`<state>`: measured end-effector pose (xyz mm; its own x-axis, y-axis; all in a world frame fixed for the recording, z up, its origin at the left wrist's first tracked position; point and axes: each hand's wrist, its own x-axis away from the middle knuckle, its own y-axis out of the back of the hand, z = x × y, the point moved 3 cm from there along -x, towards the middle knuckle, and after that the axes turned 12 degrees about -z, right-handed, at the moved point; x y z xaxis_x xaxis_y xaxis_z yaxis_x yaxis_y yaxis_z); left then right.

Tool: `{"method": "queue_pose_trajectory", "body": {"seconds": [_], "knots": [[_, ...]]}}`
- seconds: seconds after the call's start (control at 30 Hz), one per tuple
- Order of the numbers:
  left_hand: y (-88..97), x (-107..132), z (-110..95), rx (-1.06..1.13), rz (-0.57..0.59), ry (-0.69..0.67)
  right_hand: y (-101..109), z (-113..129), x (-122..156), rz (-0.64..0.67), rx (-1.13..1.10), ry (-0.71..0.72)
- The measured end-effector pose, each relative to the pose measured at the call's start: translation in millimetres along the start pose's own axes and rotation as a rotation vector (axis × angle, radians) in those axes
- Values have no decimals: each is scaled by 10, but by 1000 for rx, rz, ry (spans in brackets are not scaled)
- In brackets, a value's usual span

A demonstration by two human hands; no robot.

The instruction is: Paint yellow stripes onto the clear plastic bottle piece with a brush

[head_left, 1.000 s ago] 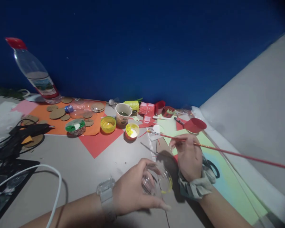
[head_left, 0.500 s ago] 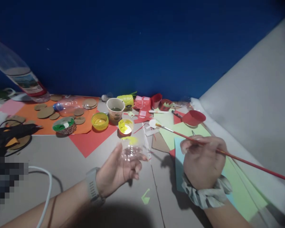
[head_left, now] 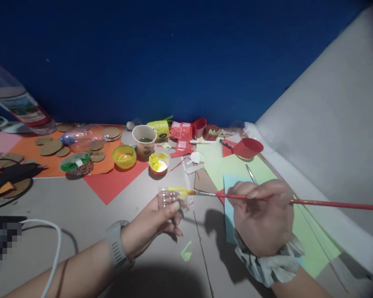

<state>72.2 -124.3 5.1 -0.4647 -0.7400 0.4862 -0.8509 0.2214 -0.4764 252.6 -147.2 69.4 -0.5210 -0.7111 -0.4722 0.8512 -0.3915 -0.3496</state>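
Note:
My left hand (head_left: 157,221), with a grey band at the wrist, is closed on a clear ribbed plastic bottle piece (head_left: 168,198) that has yellow paint along its upper edge. In my right hand (head_left: 262,215) is a long red-handled paintbrush (head_left: 242,197), pinched between thumb and fingers. Its yellow-coated bristles touch the painted edge of the plastic piece. Just beyond my left hand stands a small cup of yellow paint (head_left: 159,165). A paper cup with dark liquid (head_left: 144,142) and a yellow ribbed container (head_left: 124,158) are behind it.
At the left lie a black glue gun (head_left: 15,169), cardboard discs (head_left: 51,147) and a green-filled patterned container (head_left: 76,164). A tall bottle (head_left: 21,103) leans by the blue wall. Red cups (head_left: 248,148) and coloured paper sheets (head_left: 211,155) lie at the back and right.
The paintbrush has come down and left, from above the table onto the edge of the plastic piece. My left hand has turned, bringing its thumb across the front of the piece.

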Motion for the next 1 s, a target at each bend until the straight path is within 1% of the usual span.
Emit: {"method": "queue_pose_trajectory", "body": {"seconds": [0.13,0.27,0.37,0.5,0.6,0.73,0.8,0.87,1.0], "knots": [[-9,6,-35,-38,31,30,-20,-24,22,-31,47,-37],[-18,11,-29,-20,42,43,-24,-57,10,-35,61,-78],[-21,12,-24,-18,36,30,-13,-44,-4,-60,53,-49],[-31,6,-25,-30,41,8,-15,-37,-12,-38,71,-37],[-40,3,-27,-32,55,7,12,-43,-20,-71,70,-35],[-49,7,-32,-29,50,18,17,-50,-17,14,86,-34],[-51,10,-33,-33,45,15,27,-54,-21,-1,117,-47],[-50,12,-29,-32,44,11,34,-51,-30,-29,97,-45],[-39,9,-10,-37,52,20,0,-56,-42,52,92,-54]]}}
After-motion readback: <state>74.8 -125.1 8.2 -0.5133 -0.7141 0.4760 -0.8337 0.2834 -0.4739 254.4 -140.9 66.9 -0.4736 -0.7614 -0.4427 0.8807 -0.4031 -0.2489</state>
